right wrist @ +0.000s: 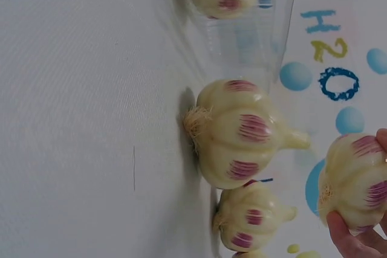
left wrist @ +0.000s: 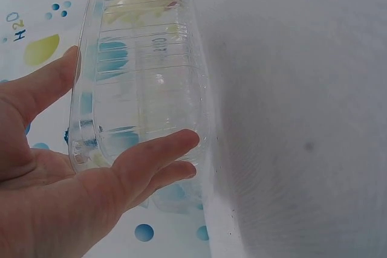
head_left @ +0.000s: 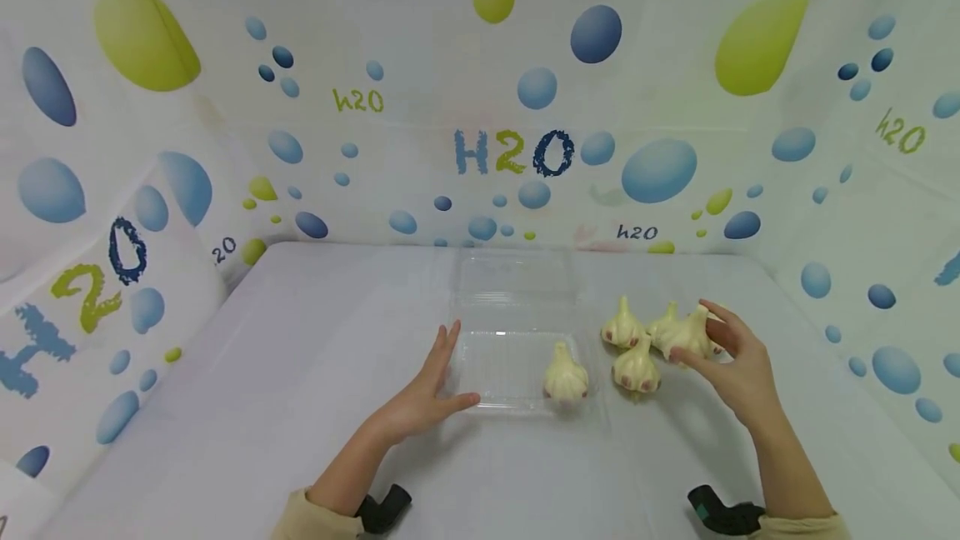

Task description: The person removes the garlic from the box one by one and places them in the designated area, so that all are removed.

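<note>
A clear plastic clamshell box (head_left: pixel 510 407) lies opened on the table, its lid (head_left: pixel 517 273) folded back behind it. Inside, at the right end, sits one garlic bulb (head_left: pixel 566 375). My left hand (head_left: pixel 420 402) is at the box's left end with fingers and thumb spread; in the left wrist view its fingers (left wrist: pixel 160 152) lie along the box wall. To the right of the box, my right hand (head_left: pixel 742 369) pinches a garlic bulb (right wrist: pixel 357 179) between thumb and fingers, held off the table in the right wrist view. Other bulbs stand close by, including a front one (head_left: pixel 636 369).
Two more garlic bulbs, one at the left of the group (head_left: pixel 622 327) and one partly hidden behind the held bulb (head_left: pixel 663 325), stand on the white table (head_left: pixel 315 340). A white sheet (head_left: pixel 420 40) printed with blue and green drops rises behind and at both sides.
</note>
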Demonstrator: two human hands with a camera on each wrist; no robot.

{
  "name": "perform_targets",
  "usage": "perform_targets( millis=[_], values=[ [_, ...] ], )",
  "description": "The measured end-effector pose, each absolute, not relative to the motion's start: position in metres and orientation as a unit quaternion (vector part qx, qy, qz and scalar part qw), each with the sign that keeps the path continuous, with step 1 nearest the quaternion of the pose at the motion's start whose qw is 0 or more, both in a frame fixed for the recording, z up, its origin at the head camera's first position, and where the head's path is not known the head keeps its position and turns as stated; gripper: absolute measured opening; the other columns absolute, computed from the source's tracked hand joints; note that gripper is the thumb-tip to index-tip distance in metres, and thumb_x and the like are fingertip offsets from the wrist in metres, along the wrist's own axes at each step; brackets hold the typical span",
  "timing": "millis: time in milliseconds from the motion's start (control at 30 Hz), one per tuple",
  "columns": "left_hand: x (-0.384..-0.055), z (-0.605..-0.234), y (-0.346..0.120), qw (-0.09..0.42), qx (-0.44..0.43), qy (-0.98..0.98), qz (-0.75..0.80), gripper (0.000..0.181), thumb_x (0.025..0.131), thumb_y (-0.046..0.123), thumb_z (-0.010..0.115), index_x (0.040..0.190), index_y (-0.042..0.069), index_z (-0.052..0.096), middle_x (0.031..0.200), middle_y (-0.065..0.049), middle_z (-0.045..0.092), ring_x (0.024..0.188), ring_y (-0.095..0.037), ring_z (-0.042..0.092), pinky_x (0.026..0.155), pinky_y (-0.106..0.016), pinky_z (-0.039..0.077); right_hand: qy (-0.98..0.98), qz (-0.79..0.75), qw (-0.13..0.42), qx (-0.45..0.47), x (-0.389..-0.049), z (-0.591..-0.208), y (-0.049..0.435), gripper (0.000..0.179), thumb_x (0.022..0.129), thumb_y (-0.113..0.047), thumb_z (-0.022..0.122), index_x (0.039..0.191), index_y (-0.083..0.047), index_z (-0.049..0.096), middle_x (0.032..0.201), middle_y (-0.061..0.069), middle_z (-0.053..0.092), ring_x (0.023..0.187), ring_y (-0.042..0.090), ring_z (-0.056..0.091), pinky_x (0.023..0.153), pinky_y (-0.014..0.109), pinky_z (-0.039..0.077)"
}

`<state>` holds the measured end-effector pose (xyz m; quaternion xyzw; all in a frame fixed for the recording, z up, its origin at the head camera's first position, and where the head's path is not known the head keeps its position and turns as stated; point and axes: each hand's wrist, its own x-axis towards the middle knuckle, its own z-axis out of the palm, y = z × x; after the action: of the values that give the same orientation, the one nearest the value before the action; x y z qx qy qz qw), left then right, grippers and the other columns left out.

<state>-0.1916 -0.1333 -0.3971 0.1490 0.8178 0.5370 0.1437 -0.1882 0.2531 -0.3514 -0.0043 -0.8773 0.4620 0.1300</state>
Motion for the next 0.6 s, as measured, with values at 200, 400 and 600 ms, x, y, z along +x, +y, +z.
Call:
perform_targets(
  millis=[200, 400, 600],
  values=[
    [-0.192, -0.396, -0.133, 0.144, 0.151, 0.817, 0.538, 0.094, 0.085, 0.02, 0.066, 0.147, 0.031, -0.004, 0.15, -0.009, -0.021, 0.135, -0.042, 0.01, 0.104, -0.054, 0.019, -0.888, 0.439, 0.135, -0.012, -0.189, -0.356, 0.261, 0.078, 0.077, -0.022, 0.075, 0.142, -0.011, 0.032, 0.128, 0.026, 0.046, 0.119, 0.043, 0.04, 0.087, 0.045, 0.044],
    [-0.192, -0.396, -0.133, 0.143, 0.15, 0.817, 0.538, 0.094, 0.085, 0.02, 0.066, 0.147, 0.029, -0.004, 0.15, -0.01, -0.021, 0.135, -0.041, 0.005, 0.103, -0.056, 0.018, -0.888, 0.44, 0.133, -0.019, -0.191, -0.36, 0.267, 0.078, 0.077, -0.021, 0.075, 0.141, -0.006, 0.032, 0.126, 0.029, 0.046, 0.118, 0.046, 0.04, 0.073, 0.012, 0.044],
    [-0.191, -0.397, -0.134, 0.144, 0.15, 0.816, 0.539, 0.093, 0.085, 0.021, 0.066, 0.147, 0.032, -0.003, 0.15, -0.008, -0.02, 0.135, -0.04, 0.007, 0.103, -0.057, 0.018, -0.885, 0.451, 0.117, -0.012, -0.193, -0.368, 0.27, 0.073, 0.077, -0.016, 0.074, 0.136, 0.001, 0.034, 0.123, 0.033, 0.045, 0.116, 0.048, 0.04, 0.066, 0.002, 0.037]
  ],
)
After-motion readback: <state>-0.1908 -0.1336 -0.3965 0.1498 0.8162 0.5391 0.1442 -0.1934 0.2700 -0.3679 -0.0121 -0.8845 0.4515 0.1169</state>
